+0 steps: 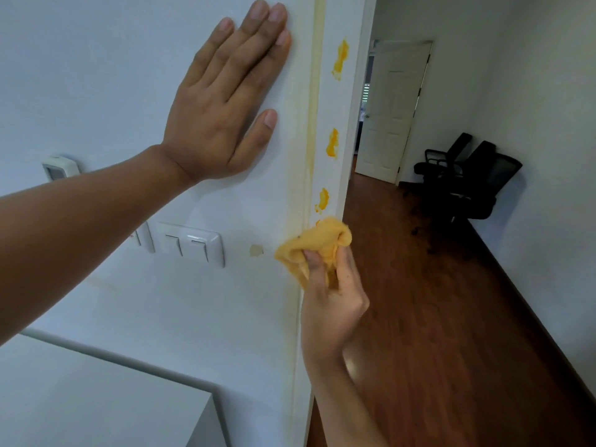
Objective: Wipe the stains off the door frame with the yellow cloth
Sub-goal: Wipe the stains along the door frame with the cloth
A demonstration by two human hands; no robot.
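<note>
I have my right hand [332,304] with its grip closed around the bunched yellow cloth [314,245], pressed to the white vertical door frame [329,101] just below the three orange-yellow stains [332,143] stacked straight above it, while my open left hand [225,101] rests flat on the pale wall [96,75].

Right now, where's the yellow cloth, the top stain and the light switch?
yellow cloth [317,243]: head view, on its bunched middle.
top stain [340,59]: head view, on the blob's middle.
light switch [192,245]: head view, on the plate's middle.
</note>
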